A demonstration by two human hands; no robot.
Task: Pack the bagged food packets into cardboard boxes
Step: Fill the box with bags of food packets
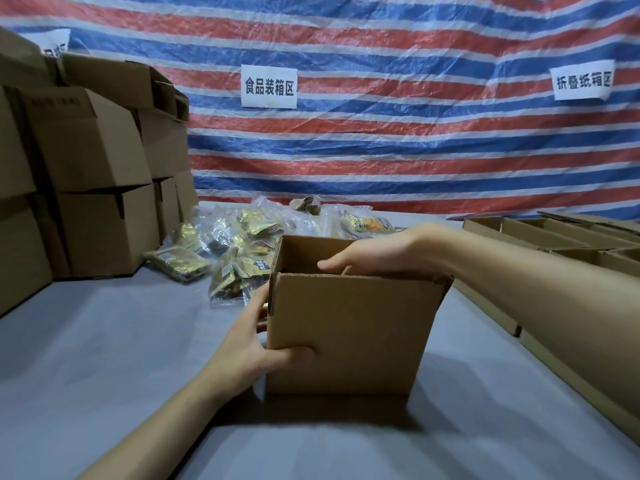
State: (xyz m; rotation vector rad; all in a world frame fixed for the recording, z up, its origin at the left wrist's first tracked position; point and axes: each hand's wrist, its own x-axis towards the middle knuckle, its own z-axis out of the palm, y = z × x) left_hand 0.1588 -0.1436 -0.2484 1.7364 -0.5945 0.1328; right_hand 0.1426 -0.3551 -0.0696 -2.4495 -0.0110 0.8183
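- The box [349, 334] was matt brown corrugated cardboard, its fluted edge showing along the rim.
- The packets [225, 244] lay in glossy, crinkled clear plastic, with shiny gold foil inside.
- The tabletop [104, 358] looked smooth, matt grey.
- The tarp [381, 140] was shiny, wrinkled woven plastic.
- The signs [269, 86] were matt white paper.

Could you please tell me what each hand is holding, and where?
The left hand grips the cardboard box by its near left corner edge; the right hand reaches inside it, hold unclear.
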